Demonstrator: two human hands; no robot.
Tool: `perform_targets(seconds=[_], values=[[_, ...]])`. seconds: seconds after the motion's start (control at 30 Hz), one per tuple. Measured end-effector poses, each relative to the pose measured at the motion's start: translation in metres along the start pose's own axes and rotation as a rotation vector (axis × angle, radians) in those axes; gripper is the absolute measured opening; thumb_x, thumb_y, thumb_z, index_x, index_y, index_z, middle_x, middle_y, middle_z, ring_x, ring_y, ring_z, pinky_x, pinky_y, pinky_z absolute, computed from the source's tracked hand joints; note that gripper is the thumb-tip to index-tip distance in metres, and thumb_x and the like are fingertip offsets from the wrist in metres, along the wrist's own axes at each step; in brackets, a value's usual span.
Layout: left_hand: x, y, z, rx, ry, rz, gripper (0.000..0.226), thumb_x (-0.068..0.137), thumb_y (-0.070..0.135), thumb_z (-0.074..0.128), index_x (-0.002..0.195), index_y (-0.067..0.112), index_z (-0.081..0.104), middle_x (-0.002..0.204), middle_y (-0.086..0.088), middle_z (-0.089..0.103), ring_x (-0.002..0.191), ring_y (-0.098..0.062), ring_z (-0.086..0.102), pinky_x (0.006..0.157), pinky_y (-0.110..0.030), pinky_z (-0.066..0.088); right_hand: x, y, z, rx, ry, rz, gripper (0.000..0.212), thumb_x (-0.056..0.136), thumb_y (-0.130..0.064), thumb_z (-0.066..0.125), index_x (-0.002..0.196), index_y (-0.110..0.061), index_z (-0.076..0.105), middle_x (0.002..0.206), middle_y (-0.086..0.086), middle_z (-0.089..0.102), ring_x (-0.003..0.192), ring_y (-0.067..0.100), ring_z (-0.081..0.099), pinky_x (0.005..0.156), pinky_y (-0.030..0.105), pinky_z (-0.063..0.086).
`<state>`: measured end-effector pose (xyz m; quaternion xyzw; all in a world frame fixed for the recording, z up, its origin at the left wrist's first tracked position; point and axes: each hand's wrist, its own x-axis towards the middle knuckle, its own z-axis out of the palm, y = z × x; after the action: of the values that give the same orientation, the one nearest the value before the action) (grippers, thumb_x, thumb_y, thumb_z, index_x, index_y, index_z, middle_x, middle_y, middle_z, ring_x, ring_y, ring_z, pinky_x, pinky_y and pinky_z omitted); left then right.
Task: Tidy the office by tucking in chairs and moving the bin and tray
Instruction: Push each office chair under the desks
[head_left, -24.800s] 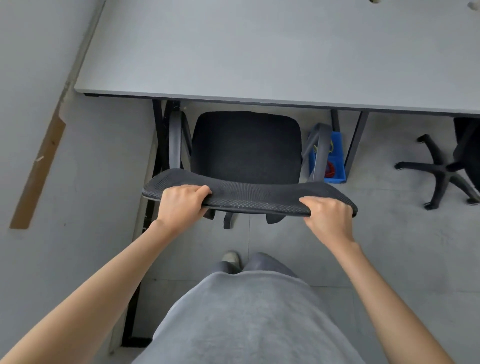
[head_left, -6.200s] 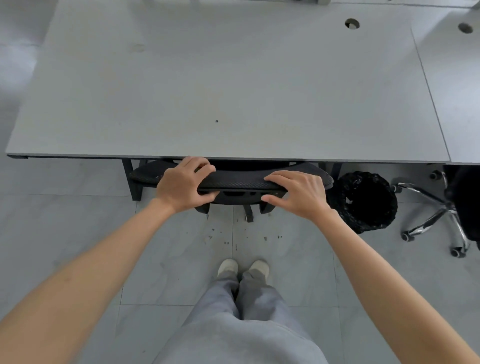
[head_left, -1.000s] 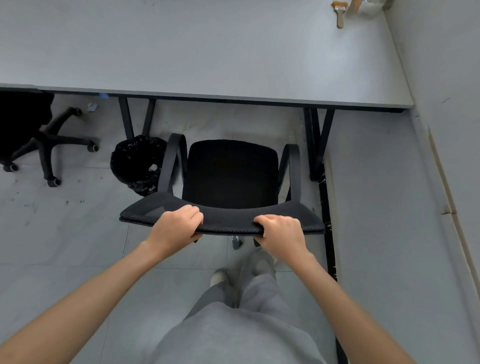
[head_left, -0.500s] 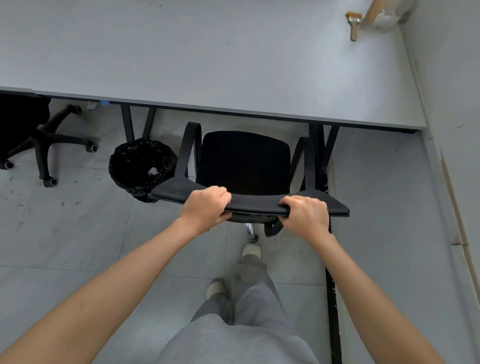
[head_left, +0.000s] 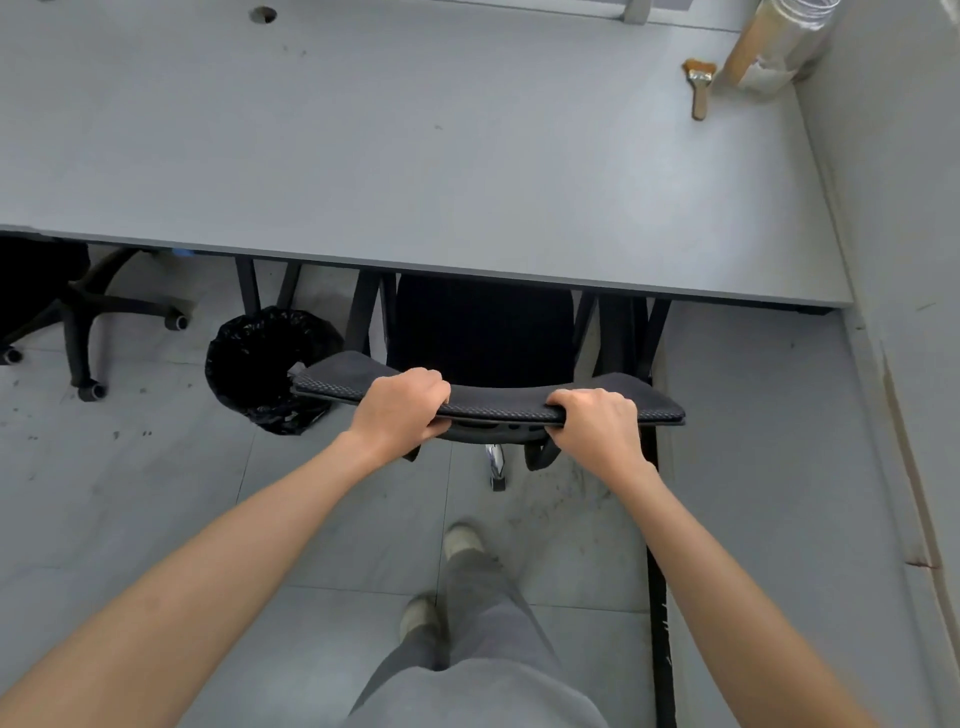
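A black mesh office chair (head_left: 483, 332) stands in front of me, its seat partly under the grey desk (head_left: 395, 156). My left hand (head_left: 397, 410) grips the top edge of the backrest left of centre. My right hand (head_left: 597, 426) grips the same edge further right. A bin lined with a black bag (head_left: 260, 364) stands on the floor just left of the chair, touching or almost touching the backrest's left end. The chair's armrests run under the desk edge. No tray is in view.
Another black chair's star base (head_left: 83, 322) stands at the far left under the desk. A paintbrush (head_left: 698, 85) and a roll wrapped in plastic (head_left: 769, 41) lie at the desk's far right corner. A wall (head_left: 904, 260) runs along the right.
The chair has rolled forward, its seat now partly under the desk, and I have stepped after it. Both hands keep their grip on the backrest.
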<state>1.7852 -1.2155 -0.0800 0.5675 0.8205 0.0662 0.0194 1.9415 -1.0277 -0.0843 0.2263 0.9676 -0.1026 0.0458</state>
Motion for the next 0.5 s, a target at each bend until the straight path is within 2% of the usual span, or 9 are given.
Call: perform_targets(seconds=[0.1, 0.17, 0.27, 0.4, 0.5], values=[[-0.013, 0.002, 0.002, 0.016, -0.04, 0.057, 0.041, 0.042, 0.027, 0.089, 0.061, 0.013, 0.056, 0.059, 0.001, 0.054, 0.051, -0.017, 0.054, 0.034, -0.02, 0.029, -0.018, -0.005, 0.005, -0.002, 0.049, -0.013, 0.016, 0.067, -0.026, 0.071, 0.082, -0.022, 0.071, 0.072, -0.004, 0.071, 0.064, 0.024, 0.066, 0.051, 0.026, 0.04], [-0.019, 0.004, 0.006, 0.035, -0.06, 0.07, 0.044, 0.039, 0.032, 0.089, 0.061, 0.014, 0.056, 0.059, 0.002, 0.054, 0.052, -0.015, 0.055, 0.032, -0.02, 0.032, -0.026, -0.006, 0.006, -0.039, 0.038, -0.023, 0.022, 0.051, -0.028, 0.081, 0.07, -0.024, 0.07, 0.062, -0.008, 0.068, 0.052, 0.017, 0.064, 0.04, 0.022, 0.038], [-0.016, 0.003, 0.009, 0.049, -0.062, 0.045, 0.045, 0.037, 0.035, 0.09, 0.061, 0.015, 0.057, 0.059, 0.004, 0.054, 0.052, -0.014, 0.055, 0.032, -0.02, 0.034, -0.02, -0.004, 0.004, -0.074, 0.041, -0.018, 0.033, 0.038, -0.029, 0.085, 0.067, -0.026, 0.071, 0.06, -0.012, 0.067, 0.049, 0.011, 0.063, 0.036, 0.018, 0.035], [0.014, -0.013, 0.008, 0.062, -0.021, 0.005, 0.044, 0.04, 0.036, 0.089, 0.061, 0.015, 0.057, 0.059, 0.003, 0.055, 0.052, -0.014, 0.055, 0.033, -0.02, 0.031, 0.018, 0.004, -0.001, -0.068, 0.073, -0.006, 0.028, 0.046, -0.024, 0.082, 0.072, -0.025, 0.071, 0.064, -0.01, 0.069, 0.053, 0.015, 0.064, 0.038, 0.02, 0.036], [0.046, -0.033, 0.003, 0.043, 0.004, -0.029, 0.042, 0.043, 0.034, 0.089, 0.062, 0.014, 0.057, 0.058, 0.002, 0.055, 0.052, -0.017, 0.056, 0.035, -0.018, 0.028, 0.055, 0.005, -0.01, -0.046, 0.042, -0.013, 0.021, 0.069, -0.027, 0.069, 0.09, -0.024, 0.07, 0.08, -0.006, 0.071, 0.071, 0.022, 0.067, 0.051, 0.025, 0.036]])
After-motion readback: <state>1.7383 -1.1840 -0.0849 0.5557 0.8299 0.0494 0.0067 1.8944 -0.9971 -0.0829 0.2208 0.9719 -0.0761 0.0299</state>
